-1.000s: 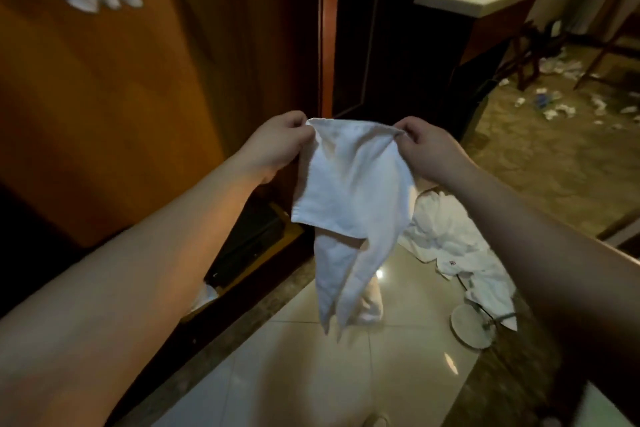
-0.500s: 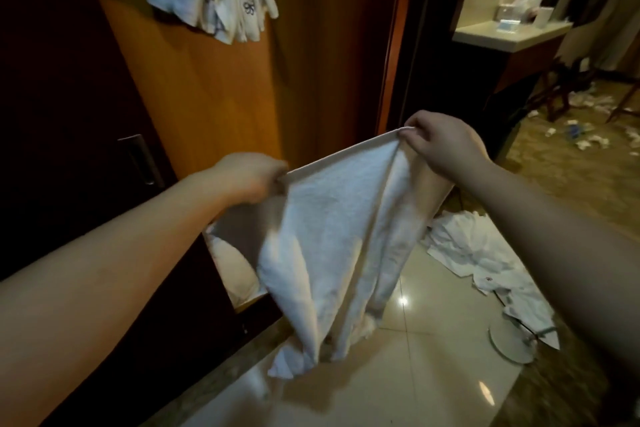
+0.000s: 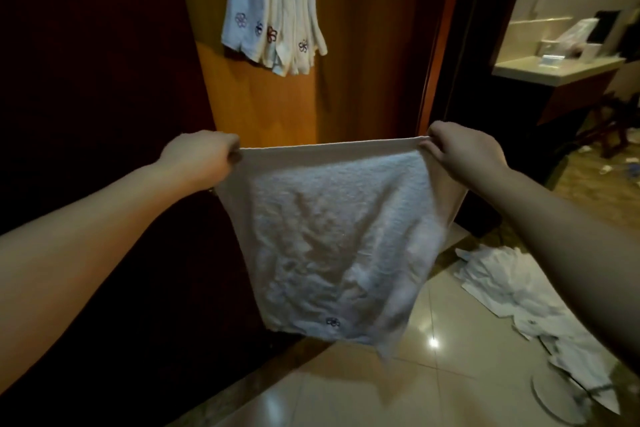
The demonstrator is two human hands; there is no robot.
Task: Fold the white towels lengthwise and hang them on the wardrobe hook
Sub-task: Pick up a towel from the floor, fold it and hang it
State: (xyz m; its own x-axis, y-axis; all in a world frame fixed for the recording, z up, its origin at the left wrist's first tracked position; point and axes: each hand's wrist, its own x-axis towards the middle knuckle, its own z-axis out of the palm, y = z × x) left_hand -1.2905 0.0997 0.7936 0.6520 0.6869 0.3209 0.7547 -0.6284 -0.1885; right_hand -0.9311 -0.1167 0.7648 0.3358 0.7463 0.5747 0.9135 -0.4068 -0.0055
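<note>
Head view: towel (image 3: 332, 239) held spread out in mid-air before the wardrobe (image 3: 263, 107), top hem taut and level between both hands. Left hand (image 3: 201, 158) fisted on the top left corner, grip clenched round the hem, knuckles toward camera. Right hand (image 3: 464, 149) pinching the top right corner, fingers curled over the hem. Lower edge hanging free above the floor (image 3: 346, 388), bottom right corner trailing lowest and blurred. Small dark embroidered mark near the bottom edge, centre. Cloth one layer thick where visible, creased through the middle.

Above, a bunch of hung towels (image 3: 277, 21) against the orange wardrobe panel, folded narrow, flower marks near their lower ends. Hook itself cut off by the top edge of the view. Dark door panel to the left of the held towel.

To the right on the floor, a heap of white linen (image 3: 512, 284), well apart from the held towel. Round white plate-like item (image 3: 561, 399) just beyond the heap, partly under it. Far right, a pale surface (image 3: 554, 68) with small items on it, too dim to identify.
</note>
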